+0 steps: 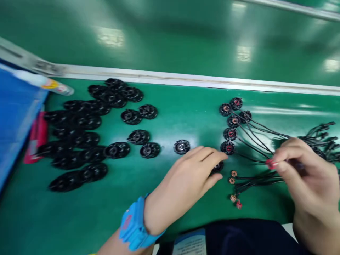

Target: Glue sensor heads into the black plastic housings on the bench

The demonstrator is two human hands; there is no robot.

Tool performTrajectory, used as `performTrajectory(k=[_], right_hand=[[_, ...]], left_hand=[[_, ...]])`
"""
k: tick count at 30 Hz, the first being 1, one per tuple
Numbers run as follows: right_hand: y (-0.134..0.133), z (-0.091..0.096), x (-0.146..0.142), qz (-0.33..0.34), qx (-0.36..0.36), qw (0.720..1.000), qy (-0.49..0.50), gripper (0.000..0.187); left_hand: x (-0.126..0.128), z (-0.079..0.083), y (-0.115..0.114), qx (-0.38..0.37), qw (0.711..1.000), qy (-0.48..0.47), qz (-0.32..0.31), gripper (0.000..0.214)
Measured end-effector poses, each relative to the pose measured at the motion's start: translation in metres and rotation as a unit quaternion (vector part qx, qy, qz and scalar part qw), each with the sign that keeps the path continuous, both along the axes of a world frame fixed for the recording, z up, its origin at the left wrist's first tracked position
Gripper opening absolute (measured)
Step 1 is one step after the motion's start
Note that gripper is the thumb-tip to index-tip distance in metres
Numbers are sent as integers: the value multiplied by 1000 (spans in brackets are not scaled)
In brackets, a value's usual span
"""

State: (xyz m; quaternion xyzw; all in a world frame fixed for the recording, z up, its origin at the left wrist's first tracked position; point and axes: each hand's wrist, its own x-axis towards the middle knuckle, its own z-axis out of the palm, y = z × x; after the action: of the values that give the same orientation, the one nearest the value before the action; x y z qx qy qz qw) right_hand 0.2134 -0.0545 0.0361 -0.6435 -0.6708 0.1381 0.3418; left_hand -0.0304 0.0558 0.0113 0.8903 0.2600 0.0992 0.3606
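Note:
My left hand (190,177), with a blue watch (136,225) on its wrist, has its thumb and fingers closed around a black round motor housing (218,167), mostly covered by the fingers. Between thumb and forefinger, my right hand (305,173) pinches a small red coil piece (271,163). Just left of my left hand's knuckles lies a single black housing with a silvery inside (182,146). Several housings with red or copper coils and black cables (230,134) stand beyond the left fingertips. Between my hands lie loose copper and red coils (232,180) on black cables.
Many black round parts (90,154) cover the table's left side. A red tool or holder (37,138), a white tube (44,81) and a blue bin (18,117) sit at far left. Bundled black cables (322,136) lie at right. A white strip (159,77) crosses behind.

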Motion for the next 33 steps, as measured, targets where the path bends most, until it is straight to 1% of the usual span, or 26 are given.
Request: performTrajectory(k=[1, 3, 4, 6, 10, 11, 13, 16, 18, 20, 23, 26, 30, 33], right_hand=[[-2, -1, -9, 18, 2, 998, -63, 11], [-2, -6, -25, 51, 13, 989, -141, 16], [-2, -9, -31, 68, 21, 982, -177, 16], [-1, -16, -38, 87, 25, 971, -219, 15], [-1, -21, -37, 107, 14, 964, -244, 18], [-2, -21, -35, 110, 11, 962, -250, 19], [-2, -21, -33, 116, 6, 958, -264, 18], [-1, -22, -32, 128, -3, 950, -284, 17], [0, -22, -34, 135, -7, 945, -297, 18], [1, -20, -35, 138, 0, 939, -314, 17], [4, -13, -38, 144, 20, 923, -356, 15], [5, -5, -39, 166, 32, 906, -388, 18], [6, 1, -37, 179, 34, 900, -396, 19], [6, 3, -35, 182, 32, 898, -400, 18]], left_hand=[[-1, 2, 1, -5, 1000, 12, -3, 43], [-3, 4, 3, -5, 999, 39, -2, 50], [-4, 5, 3, -4, 999, 50, 0, 49], [-4, 4, 4, -6, 998, 60, -1, 43], [3, -1, 1, -16, 999, 45, -18, 24], [5, -2, -1, -17, 999, 36, -22, 24], [8, -2, -3, -20, 999, 17, -22, 33], [12, -3, -8, -14, 1000, 2, 7, 46], [15, -5, -10, -5, 999, 3, 32, 46], [17, -8, -12, -6, 999, -4, 42, 46], [19, -14, -12, -39, 998, -47, 28, 53], [20, -18, -10, -84, 993, -85, 3, 60], [21, -20, -11, -125, 986, -113, -6, 71], [23, -21, -13, -140, 982, -124, -4, 76]])
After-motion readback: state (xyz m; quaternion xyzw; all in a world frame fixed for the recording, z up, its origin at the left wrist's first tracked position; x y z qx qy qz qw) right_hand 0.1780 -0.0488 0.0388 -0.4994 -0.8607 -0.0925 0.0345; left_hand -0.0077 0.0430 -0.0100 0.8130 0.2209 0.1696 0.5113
